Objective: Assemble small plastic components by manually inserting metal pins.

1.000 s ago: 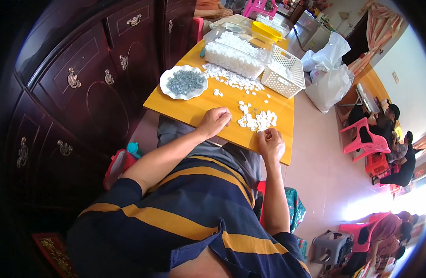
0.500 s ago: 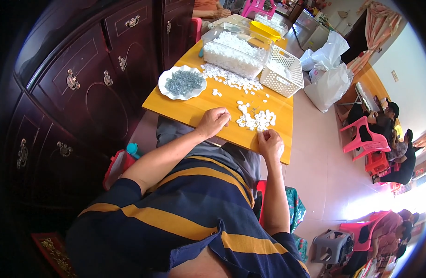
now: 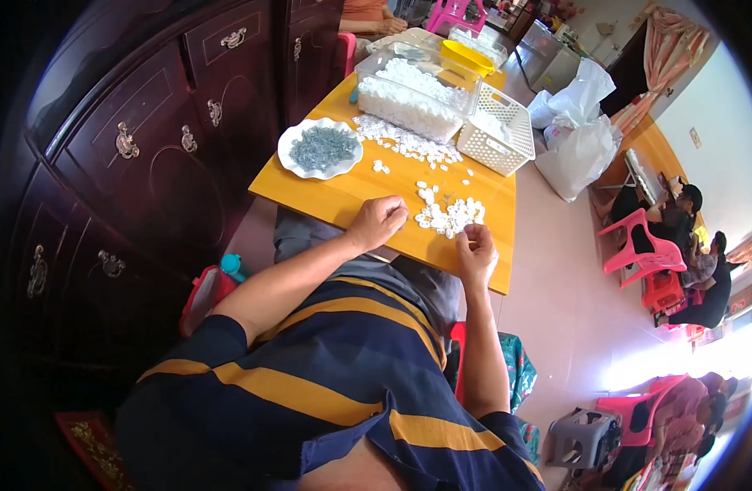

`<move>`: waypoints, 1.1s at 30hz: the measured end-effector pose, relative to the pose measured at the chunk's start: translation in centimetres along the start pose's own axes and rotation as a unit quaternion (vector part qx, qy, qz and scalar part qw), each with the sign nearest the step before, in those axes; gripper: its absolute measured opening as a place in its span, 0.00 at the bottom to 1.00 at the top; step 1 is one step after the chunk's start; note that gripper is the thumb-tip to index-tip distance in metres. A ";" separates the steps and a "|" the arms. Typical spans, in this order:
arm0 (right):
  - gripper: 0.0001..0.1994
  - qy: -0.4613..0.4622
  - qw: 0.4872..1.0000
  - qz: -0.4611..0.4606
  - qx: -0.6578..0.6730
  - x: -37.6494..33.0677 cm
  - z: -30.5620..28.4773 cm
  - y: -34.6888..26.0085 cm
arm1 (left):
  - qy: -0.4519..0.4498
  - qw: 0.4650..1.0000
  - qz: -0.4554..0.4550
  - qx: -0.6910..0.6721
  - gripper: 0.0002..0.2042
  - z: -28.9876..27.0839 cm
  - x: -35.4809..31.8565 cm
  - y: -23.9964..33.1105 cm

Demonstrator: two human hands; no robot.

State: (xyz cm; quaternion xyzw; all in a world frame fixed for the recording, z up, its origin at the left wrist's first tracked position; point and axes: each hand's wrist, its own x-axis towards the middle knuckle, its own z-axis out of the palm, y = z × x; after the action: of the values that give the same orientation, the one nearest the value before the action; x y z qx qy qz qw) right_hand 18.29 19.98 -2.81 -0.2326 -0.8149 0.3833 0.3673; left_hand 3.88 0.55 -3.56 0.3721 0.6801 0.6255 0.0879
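Observation:
Near the table's front edge my left hand (image 3: 379,222) rests with its fingers curled together; whatever may be in them is hidden. My right hand (image 3: 477,252) is closed in a pinch at the near right side of a loose pile of small white plastic pieces (image 3: 451,218), its fingertips touching or just beside them. What it pinches is too small to make out. Farther off, a scalloped white plate (image 3: 287,160) holds a heap of small grey-blue translucent pieces (image 3: 323,149). More white pieces (image 3: 405,141) lie spread before a clear plastic bin.
The clear bin (image 3: 441,127), filled with white pieces, stands at the far side of the wooden table (image 3: 310,196), beside a perforated white basket (image 3: 507,155) and a yellow basin (image 3: 468,57). Dark cabinets (image 3: 147,164) line the left. White sacks (image 3: 585,151) and seated people are at right.
My right hand has shifted very slightly, its fingers still pinched by the pile. My left hand stays curled in nearly the same place. The whole view has moved a little.

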 end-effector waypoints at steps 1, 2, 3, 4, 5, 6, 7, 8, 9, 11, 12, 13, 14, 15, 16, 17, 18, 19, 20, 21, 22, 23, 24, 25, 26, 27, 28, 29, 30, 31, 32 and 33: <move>0.06 -0.021 0.999 -0.001 0.030 -0.2 0.2 -0.3 | 0.005 0.999 0.035 0.018 0.09 0.2 -0.2 0.3; 0.06 -0.040 0.997 -0.002 0.060 -0.3 0.3 -0.5 | 0.009 0.997 0.070 0.038 0.09 0.2 -0.3 0.8; 0.08 -0.086 0.994 0.010 0.065 -0.2 0.4 -0.1 | 0.007 0.997 0.070 0.038 0.09 0.4 -0.5 1.4; 0.08 -0.084 0.994 0.011 0.065 -0.4 0.5 0.0 | 0.000 0.995 0.091 0.049 0.09 0.6 -0.7 1.9; 0.09 -0.136 0.980 0.053 0.135 -0.7 0.8 -0.3 | -0.007 0.992 0.111 0.061 0.08 0.8 -0.8 2.3; 0.09 -0.186 0.957 0.094 0.204 -0.9 0.9 -0.6 | -0.012 0.987 0.139 0.075 0.07 1.0 -0.8 2.3; 0.09 -0.228 0.943 0.100 0.221 -1.0 0.8 -0.7 | -0.013 0.987 0.139 0.075 0.07 1.1 -0.8 2.3; 0.09 -0.244 0.933 0.113 0.238 -1.3 0.8 -1.4 | -0.018 0.985 0.149 0.085 0.07 1.2 -0.8 2.2; 0.08 -0.259 0.923 0.126 0.254 -1.6 0.7 -2.3 | -0.023 0.982 0.159 0.095 0.07 1.3 -0.8 2.2; 0.07 -0.272 0.917 0.118 0.269 -2.0 0.9 -2.9 | -0.029 0.982 0.155 0.104 0.07 1.2 -0.9 2.4; 0.07 -0.279 0.915 0.114 0.268 -2.0 0.9 -3.0 | -0.032 0.982 0.150 0.114 0.06 1.2 -1.0 2.6; 0.06 -0.283 0.908 0.116 0.288 -2.2 1.0 -3.1 | -0.025 0.978 0.165 0.122 0.06 1.2 -1.0 2.8; 0.06 -0.281 0.907 0.119 0.290 -2.3 1.1 -3.2 | -0.031 0.978 0.167 0.124 0.06 1.2 -1.1 3.0; 0.06 -0.279 0.907 0.121 0.291 -2.3 1.3 -3.1 | -0.038 0.977 0.170 0.126 0.06 1.1 -1.1 3.2; 0.05 -0.271 0.911 0.117 0.288 -2.3 1.4 -3.1 | -0.038 0.973 0.179 0.138 0.06 1.1 -1.1 3.3; 0.05 -0.262 0.912 0.111 0.296 -2.4 1.6 -2.9 | -0.043 0.972 0.186 0.135 0.06 1.0 -1.1 3.5; 0.05 -0.255 0.911 0.105 0.306 -2.4 1.9 -2.7 | -0.047 0.971 0.193 0.133 0.06 1.0 -1.0 3.6; 0.05 -0.242 0.919 0.094 0.297 -2.5 1.9 -2.6 | -0.046 0.969 0.195 0.143 0.06 1.2 -1.1 3.6; 0.05 -0.241 0.925 0.085 0.283 -2.5 1.8 -2.7 | -0.053 0.968 0.200 0.140 0.06 1.2 -1.1 3.7; 0.05 -0.240 0.930 0.076 0.268 -2.4 1.7 -2.8 | -0.060 0.967 0.196 0.152 0.06 1.2 -1.1 3.9; 0.05 -0.227 0.935 0.069 0.264 -2.4 1.7 -2.9 | -0.067 0.965 0.191 0.165 0.06 1.2 -1.1 3.9; 0.05 -0.219 0.937 0.070 0.264 -2.5 1.8 -2.7 | -0.071 0.964 0.191 0.172 0.06 1.2 -1.1 3.8; 0.06 -0.210 0.946 0.052 0.242 -2.5 1.9 -2.5 | -0.077 0.963 0.196 0.170 0.06 1.3 -1.0 3.8; 0.06 -0.201 0.954 0.034 0.220 -2.5 1.9 -2.4 | -0.076 0.963 0.192 0.173 0.06 1.4 -1.0 3.8; 0.07 -0.198 0.960 0.033 0.197 -2.5 1.7 -2.8 | -0.075 0.963 0.188 0.178 0.06 1.4 -1.0 3.7; 0.07 -0.193 0.961 0.034 0.197 -2.5 1.6 -2.7 | -0.084 0.964 0.181 0.176 0.06 1.3 -1.0 3.6; 0.07 -0.189 0.966 0.019 0.178 -2.5 1.6 -2.7 | -0.088 0.963 0.184 0.176 0.06 1.3 -1.0 3.6; 0.07 -0.185 0.970 0.005 0.158 -2.5 1.5 -2.7 | -0.088 0.966 0.177 0.165 0.05 1.4 -1.0 3.6; 0.07 -0.181 0.971 0.006 0.159 -2.5 1.6 -2.6 | -0.088 0.970 0.169 0.154 0.05 1.5 -1.0 3.7; 0.07 -0.178 0.968 0.016 0.177 -2.5 1.6 -2.5 | -0.091 0.969 0.171 0.154 0.05 1.7 -1.0 3.7; 0.07 -0.176 0.964 0.027 0.196 -2.4 1.6 -2.4 | -0.072 0.974 0.173 0.129 0.03 1.9 -1.1 3.6; 0.07 -0.173 0.965 0.027 0.197 -2.4 1.6 -2.3 | -0.053 0.978 0.174 0.103 0.03 2.0 -1.1 3.6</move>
State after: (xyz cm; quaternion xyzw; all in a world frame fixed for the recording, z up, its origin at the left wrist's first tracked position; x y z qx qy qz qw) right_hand 18.30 16.32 -2.70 -0.1078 -0.7679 0.5806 0.2483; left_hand 7.28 1.19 -1.07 0.5239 0.6604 0.5374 -0.0253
